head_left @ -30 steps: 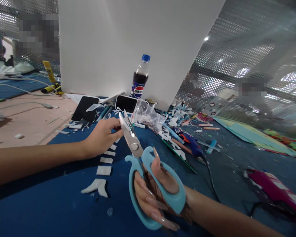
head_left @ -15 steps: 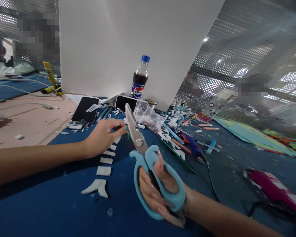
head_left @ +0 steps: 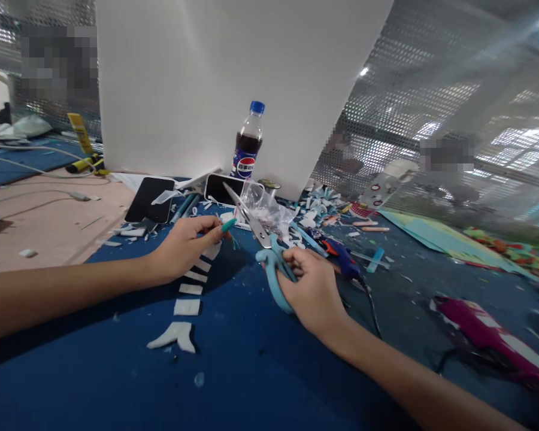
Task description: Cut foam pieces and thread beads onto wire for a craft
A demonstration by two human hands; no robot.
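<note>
My left hand [head_left: 179,248] pinches a small teal pointed piece [head_left: 229,225] between thumb and fingertips, with thin green strands hanging below it. My right hand [head_left: 317,293] is closed around the light blue handles of a pair of scissors [head_left: 276,278]. The metal blades point up and left, close to the right of the teal piece, and look closed. Under and in front of my left hand, a row of white strips [head_left: 187,307] lies on the blue table, ending in a white tail-shaped piece [head_left: 176,336]. My left hand hides the upper end of that row.
Behind my hands stand a cola bottle [head_left: 247,149] and a white board [head_left: 215,72]; phones [head_left: 149,200] and a clear plastic bag [head_left: 267,206] lie before them. White scraps, a blue glue gun [head_left: 348,260] with a cord and a magenta tool [head_left: 489,335] lie to the right.
My right hand has turned over, from palm showing with fingers through the loops to back showing, and the scissors have moved up. More of the teal piece shows at my left fingertips.
</note>
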